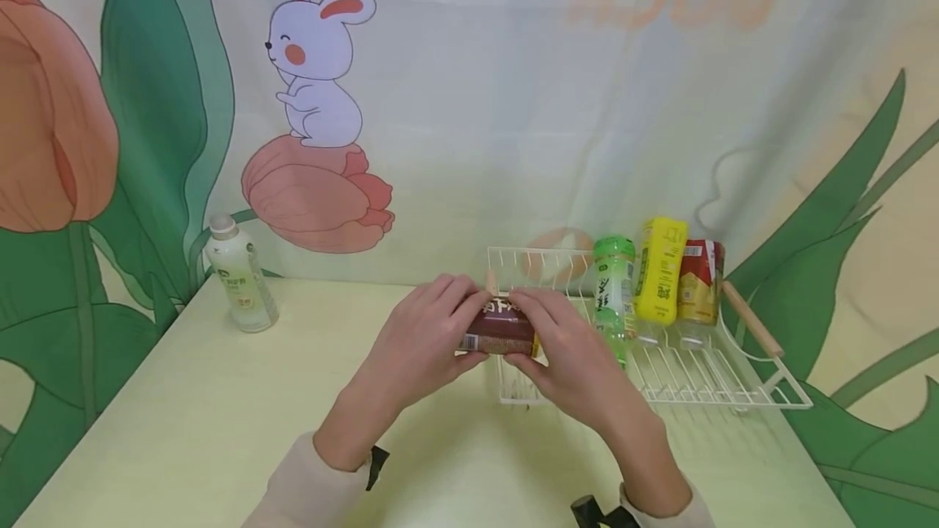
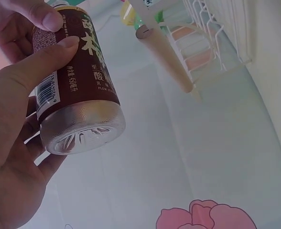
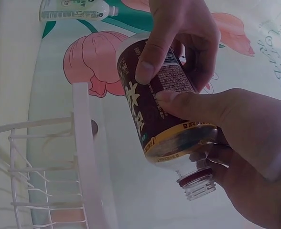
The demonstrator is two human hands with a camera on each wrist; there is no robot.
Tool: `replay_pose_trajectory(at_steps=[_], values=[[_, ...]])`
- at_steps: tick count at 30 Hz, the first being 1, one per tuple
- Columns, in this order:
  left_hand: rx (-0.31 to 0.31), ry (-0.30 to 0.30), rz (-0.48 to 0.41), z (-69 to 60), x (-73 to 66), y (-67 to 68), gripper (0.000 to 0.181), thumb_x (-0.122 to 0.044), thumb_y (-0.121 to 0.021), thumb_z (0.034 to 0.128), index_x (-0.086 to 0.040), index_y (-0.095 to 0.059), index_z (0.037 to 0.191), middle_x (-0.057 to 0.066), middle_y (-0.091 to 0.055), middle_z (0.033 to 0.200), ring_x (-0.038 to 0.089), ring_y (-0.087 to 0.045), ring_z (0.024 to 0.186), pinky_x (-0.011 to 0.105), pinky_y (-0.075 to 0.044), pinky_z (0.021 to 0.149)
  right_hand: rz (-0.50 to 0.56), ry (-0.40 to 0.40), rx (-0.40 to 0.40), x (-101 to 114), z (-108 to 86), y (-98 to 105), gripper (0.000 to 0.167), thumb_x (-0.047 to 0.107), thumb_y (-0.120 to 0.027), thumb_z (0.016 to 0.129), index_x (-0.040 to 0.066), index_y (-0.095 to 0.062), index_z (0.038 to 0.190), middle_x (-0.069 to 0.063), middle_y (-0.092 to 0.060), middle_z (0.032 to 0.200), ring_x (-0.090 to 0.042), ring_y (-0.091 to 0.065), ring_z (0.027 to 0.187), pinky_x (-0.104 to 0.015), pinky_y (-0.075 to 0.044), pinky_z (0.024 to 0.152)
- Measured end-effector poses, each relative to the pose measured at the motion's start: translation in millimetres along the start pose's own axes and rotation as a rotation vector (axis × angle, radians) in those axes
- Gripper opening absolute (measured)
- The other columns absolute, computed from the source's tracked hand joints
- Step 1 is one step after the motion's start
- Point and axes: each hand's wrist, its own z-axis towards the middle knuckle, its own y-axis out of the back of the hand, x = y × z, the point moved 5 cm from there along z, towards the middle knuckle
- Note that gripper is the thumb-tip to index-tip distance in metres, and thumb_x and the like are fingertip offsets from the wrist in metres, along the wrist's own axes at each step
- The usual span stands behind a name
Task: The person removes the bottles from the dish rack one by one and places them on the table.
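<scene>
- Three bottles (image 1: 660,275) sit in the rack (image 1: 753,320), looks sorted
- left grip (image 1: 429,332) and right grip (image 1: 575,341) curl round the brown bottle (image 1: 501,328) by rack's left end
- it and white bottle (image 1: 242,279), well left of rack, aren't in yet

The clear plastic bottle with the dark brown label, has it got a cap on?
No, the right wrist view shows the bottle with the clear screw threads of its neck bare and uncovered.

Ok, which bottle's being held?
The brown-labelled bottle, in the left hand and right hand; the other bottles are in the rack or on the table.
</scene>
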Motion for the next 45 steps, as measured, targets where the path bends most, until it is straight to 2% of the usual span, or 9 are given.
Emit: replay_pose_trajectory(at_steps=[8,12,18,22,27,33,39,45], values=[[0.001,-0.008,0.015,2.0,-2.4,1.8,0.067,-0.033,-0.099,0.0730,-0.007,-0.069,0.127,0.004,-0.064,0.116,0.022,-0.060,0.106,0.036,-0.057,0.090,-0.020,0.026,-0.017,3,0.3,5,0.072,0.016,-0.095,0.081,0.003,-0.059,0.142,-0.012,-0.061,0.142,-0.029,-0.059,0.129,-0.044,-0.057,0.102],[0.005,-0.012,0.012,0.7,-3.2,3.0,0.066,-0.033,-0.099,0.0730,-0.008,-0.069,0.126,0.003,-0.063,0.115,0.022,-0.059,0.105,0.036,-0.057,0.090,0.003,0.020,-0.025,5,-1.2,4,0.073,0.015,-0.095,0.080,0.004,-0.059,0.142,-0.011,-0.061,0.142,-0.029,-0.059,0.129,-0.045,-0.058,0.102],[0.003,0.019,0.006,-7.4,-6.1,5.9,0.066,-0.031,-0.099,0.0711,-0.007,-0.069,0.125,0.003,-0.063,0.114,0.022,-0.059,0.104,0.037,-0.056,0.087,0.016,0.022,-0.015,9,-4.8,1,0.072,0.017,-0.096,0.080,0.005,-0.060,0.142,-0.009,-0.061,0.142,-0.027,-0.059,0.130,-0.042,-0.057,0.103],[-0.016,0.029,-0.009,-7.5,-6.5,6.3,0.064,-0.028,-0.097,0.0719,-0.006,-0.069,0.125,0.003,-0.064,0.116,0.023,-0.059,0.105,0.037,-0.057,0.088,0.025,0.012,-0.014,9,-4.7,1,0.073,0.017,-0.095,0.081,0.005,-0.059,0.143,-0.009,-0.060,0.143,-0.027,-0.058,0.131,-0.043,-0.057,0.104],[-0.018,0.038,-0.033,-5.3,-2.4,12.3,0.064,-0.028,-0.098,0.0725,-0.007,-0.069,0.126,0.003,-0.064,0.118,0.024,-0.060,0.108,0.039,-0.057,0.090,0.047,0.015,-0.026,10,-0.4,5,0.074,0.017,-0.095,0.081,0.006,-0.058,0.144,-0.010,-0.060,0.144,-0.027,-0.057,0.131,-0.044,-0.056,0.105],[-0.009,0.057,-0.044,-4.6,4.6,16.7,0.064,-0.027,-0.098,0.0734,-0.007,-0.068,0.127,0.004,-0.064,0.119,0.025,-0.059,0.111,0.039,-0.057,0.091,0.018,0.046,-0.033,14,7.8,5,0.074,0.018,-0.094,0.082,0.004,-0.058,0.144,-0.010,-0.060,0.143,-0.027,-0.058,0.130,-0.042,-0.056,0.104],[-0.009,0.045,-0.043,-2.3,4.6,16.4,0.064,-0.027,-0.098,0.0730,-0.008,-0.068,0.127,0.003,-0.064,0.119,0.024,-0.059,0.110,0.039,-0.057,0.088,0.026,0.023,-0.029,13,6.7,4,0.075,0.019,-0.094,0.082,0.004,-0.057,0.145,-0.011,-0.059,0.144,-0.028,-0.057,0.131,-0.043,-0.056,0.104],[0.026,0.051,-0.078,-0.7,4.8,12.0,0.065,-0.030,-0.097,0.0754,-0.009,-0.067,0.129,0.002,-0.063,0.122,0.023,-0.058,0.112,0.037,-0.056,0.091,0.039,-0.005,-0.019,10,2.2,5,0.074,0.021,-0.093,0.083,0.006,-0.057,0.147,-0.009,-0.059,0.146,-0.027,-0.056,0.133,-0.044,-0.056,0.105]])
